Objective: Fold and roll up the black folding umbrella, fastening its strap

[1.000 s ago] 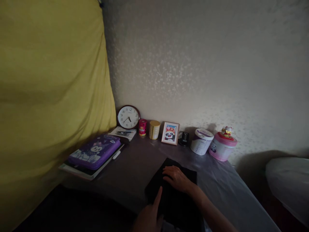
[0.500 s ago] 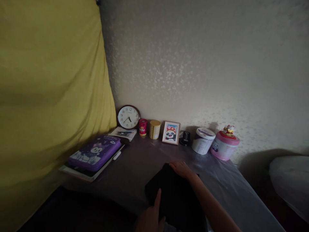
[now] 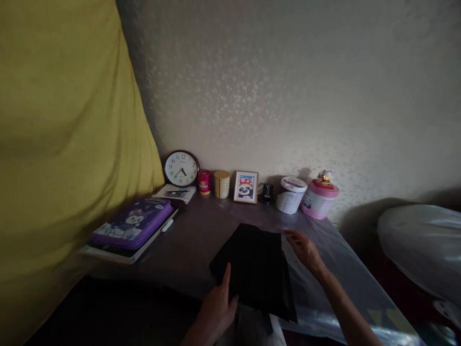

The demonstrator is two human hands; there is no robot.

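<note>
Right hand (image 3: 304,250) now off the black item (image 3: 254,269), released; left hand (image 3: 215,310), forefinger atop it, grip unclear.

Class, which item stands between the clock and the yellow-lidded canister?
In the head view, a red can stands between the clock and the canister.

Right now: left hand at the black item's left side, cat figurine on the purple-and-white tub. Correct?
One miss: the head view shows the cat figurine on the pink-lidded tub. The left hand is at the left side of the black item, as stated.
</note>
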